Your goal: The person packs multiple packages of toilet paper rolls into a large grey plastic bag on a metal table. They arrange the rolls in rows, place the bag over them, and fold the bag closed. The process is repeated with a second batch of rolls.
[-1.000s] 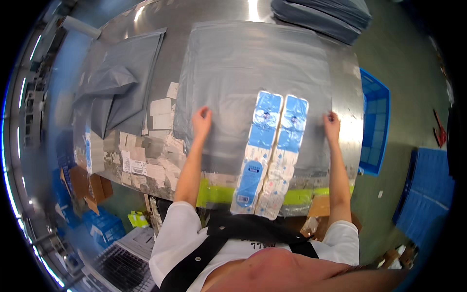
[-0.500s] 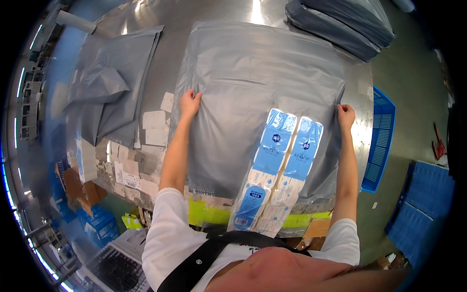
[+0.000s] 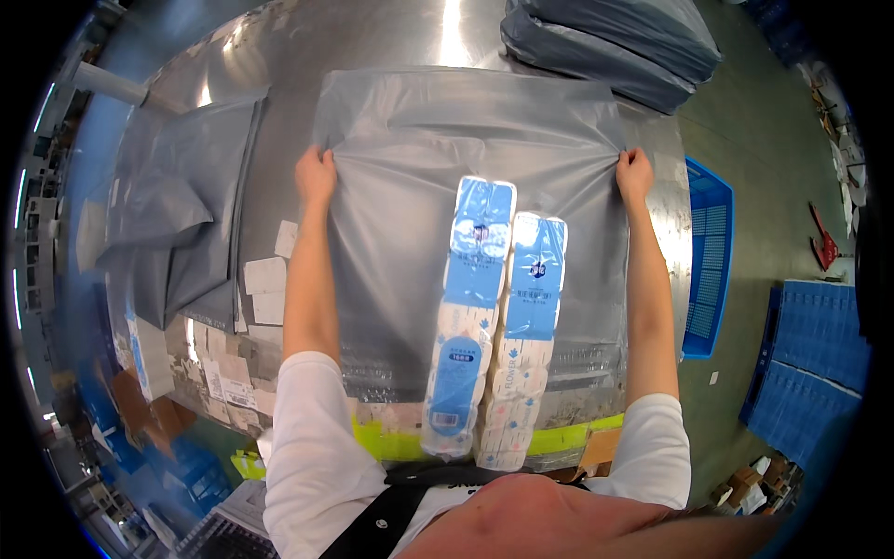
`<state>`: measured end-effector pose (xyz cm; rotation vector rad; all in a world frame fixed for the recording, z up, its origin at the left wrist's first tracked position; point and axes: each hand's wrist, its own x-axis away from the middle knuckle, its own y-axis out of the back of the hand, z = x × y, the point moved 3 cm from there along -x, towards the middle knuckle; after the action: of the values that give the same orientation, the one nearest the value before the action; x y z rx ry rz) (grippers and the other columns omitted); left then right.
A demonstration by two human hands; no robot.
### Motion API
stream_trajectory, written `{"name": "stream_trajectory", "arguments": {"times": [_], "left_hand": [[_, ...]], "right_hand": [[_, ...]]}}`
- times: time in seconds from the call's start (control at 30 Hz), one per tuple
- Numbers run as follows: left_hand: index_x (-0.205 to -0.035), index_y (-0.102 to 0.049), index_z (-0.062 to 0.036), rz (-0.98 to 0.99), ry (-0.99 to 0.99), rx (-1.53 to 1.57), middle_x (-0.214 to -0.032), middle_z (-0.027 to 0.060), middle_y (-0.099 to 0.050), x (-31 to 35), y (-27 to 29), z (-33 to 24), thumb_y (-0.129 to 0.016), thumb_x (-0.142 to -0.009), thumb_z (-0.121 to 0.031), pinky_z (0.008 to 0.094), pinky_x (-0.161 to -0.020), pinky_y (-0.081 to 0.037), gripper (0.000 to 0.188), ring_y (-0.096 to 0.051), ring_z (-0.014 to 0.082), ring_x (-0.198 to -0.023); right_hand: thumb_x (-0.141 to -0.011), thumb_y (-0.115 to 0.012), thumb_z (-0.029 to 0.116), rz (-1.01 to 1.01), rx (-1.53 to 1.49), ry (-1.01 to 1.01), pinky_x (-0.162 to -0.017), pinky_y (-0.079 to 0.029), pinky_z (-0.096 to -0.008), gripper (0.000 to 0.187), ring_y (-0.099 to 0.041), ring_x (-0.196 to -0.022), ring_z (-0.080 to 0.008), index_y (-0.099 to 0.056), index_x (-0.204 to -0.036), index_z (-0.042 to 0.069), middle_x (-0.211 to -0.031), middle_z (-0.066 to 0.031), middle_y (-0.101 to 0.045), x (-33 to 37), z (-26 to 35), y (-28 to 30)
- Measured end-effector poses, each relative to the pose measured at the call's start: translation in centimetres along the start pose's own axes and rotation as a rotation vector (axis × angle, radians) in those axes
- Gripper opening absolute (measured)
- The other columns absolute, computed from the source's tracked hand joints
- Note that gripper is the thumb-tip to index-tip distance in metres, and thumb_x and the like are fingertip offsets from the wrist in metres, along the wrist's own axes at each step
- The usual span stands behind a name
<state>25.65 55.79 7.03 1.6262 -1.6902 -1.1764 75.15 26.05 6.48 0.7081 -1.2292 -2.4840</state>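
A large grey plastic bag (image 3: 391, 252) lies spread on the metal table before me. My left hand (image 3: 317, 175) is closed on its left edge, and my right hand (image 3: 635, 177) pinches the right edge at about the same height. Taut creases run across the plastic between the two hands. On top of the bag rest two long packs of paper rolls side by side, in clear, blue and white wrapping. The left pack (image 3: 468, 317) reaches slightly farther up than the right pack (image 3: 529, 345). Their lower ends reach the table's near edge by my body.
More grey bags (image 3: 177, 214) lie crumpled at the left. A bundle of grey plastic (image 3: 610, 51) sits at the back right. Beyond the table's right side is a blue crate (image 3: 708, 256), with blue stacked goods (image 3: 815, 335) on the floor. Yellow-green tape (image 3: 391, 440) lines the near edge.
Both hands have gripped farther up the bag's sides, and the plastic is now stretched tighter between them. The two packs appear straighter, the left one shifted up past the right. The view has shifted too.
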Motion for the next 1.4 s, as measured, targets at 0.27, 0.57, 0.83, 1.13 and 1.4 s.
{"name": "stream_trajectory", "arguments": {"times": [0.27, 0.57, 0.83, 1.13, 1.4], "left_hand": [[-0.126, -0.040, 0.0012, -0.092, -0.393, 0.186, -0.134, 0.0200, -0.037, 7.0, -1.2, -5.9, -0.058, -0.082, -0.029, 0.0378, -0.105, -0.023, 0.056, -0.030, 0.0348, -0.127], [-0.141, -0.013, -0.0015, 0.872, 0.367, 1.685, -0.139, 0.0155, -0.030, 27.0, -4.5, -10.4, -0.048, -0.084, -0.014, 0.0312, -0.102, -0.028, 0.068, -0.034, 0.0208, -0.126], [-0.141, -0.010, -0.0014, 0.930, 0.442, 1.643, -0.138, 0.0141, -0.032, 37.9, 0.3, -7.1, -0.048, -0.078, -0.004, 0.0304, -0.101, -0.030, 0.074, -0.036, 0.0201, -0.124], [-0.141, -0.006, -0.0005, 0.746, 0.399, 1.437, -0.143, 0.0150, -0.023, 50.2, -0.1, -7.2, -0.057, -0.078, -0.006, 0.0294, -0.105, -0.023, 0.081, -0.027, 0.0208, -0.130], [-0.116, -0.052, 0.0032, 0.457, 0.286, 0.945, -0.118, 0.0155, -0.054, 44.8, 6.6, 1.7, -0.065, -0.078, -0.027, 0.0334, -0.096, -0.035, 0.050, -0.046, 0.0259, -0.116]], "right_hand": [[-0.083, -0.057, 0.024, -0.351, -0.186, 0.234, -0.086, -0.040, -0.0380, 0.036, -0.052, -0.099, -0.0318, -0.052, -0.108, -0.002, -0.107, -0.0186, -0.055, 7.8, 2.1, 4.6], [-0.091, -0.042, 0.030, 0.529, -1.686, -0.829, -0.098, -0.035, -0.0334, 0.056, -0.043, -0.118, -0.0216, -0.024, -0.137, 0.004, -0.132, -0.0130, -0.040, 35.8, 2.7, 8.3], [-0.089, -0.045, 0.029, 0.759, -1.534, -0.802, -0.089, -0.044, -0.0329, 0.053, -0.051, -0.109, -0.0220, -0.028, -0.135, 0.007, -0.126, -0.0106, -0.046, 39.2, 2.7, 10.5], [-0.086, -0.053, 0.037, 0.756, -1.226, -0.921, -0.085, -0.044, -0.0320, 0.047, -0.056, -0.098, -0.0200, -0.048, -0.121, 0.004, -0.111, -0.0081, -0.058, 42.9, -1.7, 17.6], [-0.089, -0.049, 0.036, 0.624, -1.055, -0.648, -0.085, -0.044, -0.0302, 0.048, -0.058, -0.096, -0.0185, -0.052, -0.117, -0.003, -0.110, -0.0106, -0.059, 44.9, -5.7, 16.2]]}}
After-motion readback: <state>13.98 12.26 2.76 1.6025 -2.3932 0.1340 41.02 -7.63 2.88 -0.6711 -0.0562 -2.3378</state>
